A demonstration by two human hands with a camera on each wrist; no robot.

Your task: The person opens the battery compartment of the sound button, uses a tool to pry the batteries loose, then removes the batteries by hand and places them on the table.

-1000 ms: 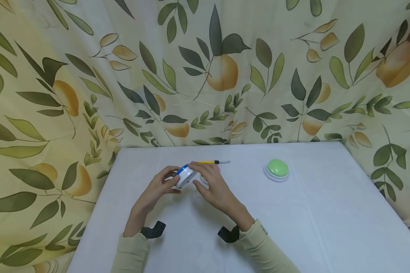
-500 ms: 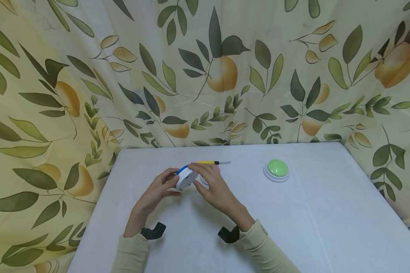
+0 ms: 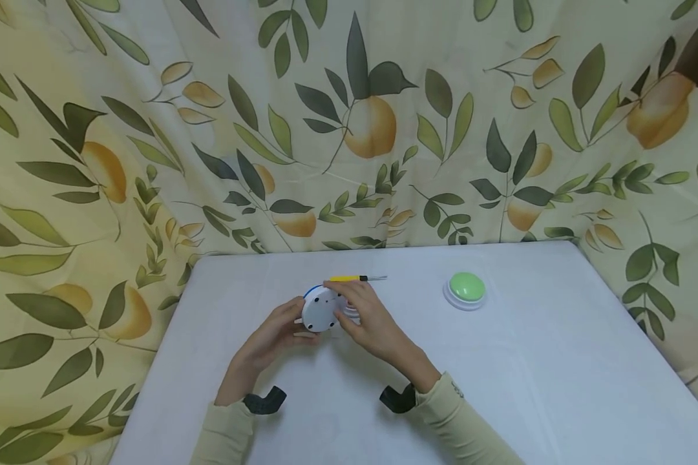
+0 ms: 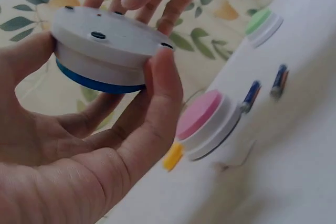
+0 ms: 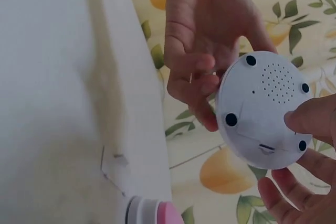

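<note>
A round push-button buzzer (image 3: 320, 311), white with a blue rim, is held up over the table, its underside facing the person. The left hand (image 3: 272, 336) grips its left edge between thumb and fingers. On the opposite side, the right hand (image 3: 375, 323) holds the edge, its thumb (image 5: 310, 121) on the underside near the battery cover's edge. Black feet, speaker holes and a small latch slot show on that underside in the right wrist view. The blue top is mostly hidden. Behind the right hand sits a pink-topped buzzer (image 4: 202, 116), largely covered in the head view.
A yellow-handled screwdriver (image 3: 349, 278) lies behind the hands. To the right stands a green-topped buzzer (image 3: 467, 287). Two batteries, one (image 4: 251, 96) nearer the pink buzzer and another battery (image 4: 279, 81), are on the white table (image 3: 529, 374). A patterned curtain (image 3: 442, 194) hangs behind.
The held buzzer has tilted so that its underside turns toward the head camera. Both hands have shifted slightly with it; the left hand sits a little lower.
</note>
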